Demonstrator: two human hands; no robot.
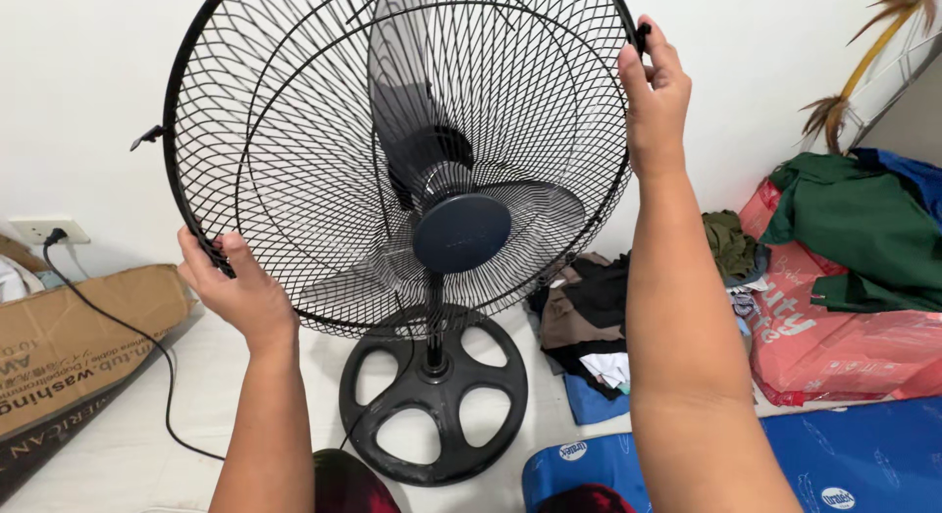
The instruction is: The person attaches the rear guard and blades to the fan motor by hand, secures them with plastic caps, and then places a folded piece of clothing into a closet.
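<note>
fan grille [294, 130] held in front of fan blades [412, 160], above round black base [432, 395]. judgement: keep grille level and centred on blue hub cap [461, 233], rim lined up all round, grip even both sides, fingers outside wires. left hand [235, 287] at grille's lower left rim, fingers curled shut around rim, forearm rising from below. right hand [655, 96] at grille's upper right rim, closed on rim near small clip [642, 34], arm stretched upward. black cord [118, 327] left of base, clothes pile [589, 317] right of it.
</note>
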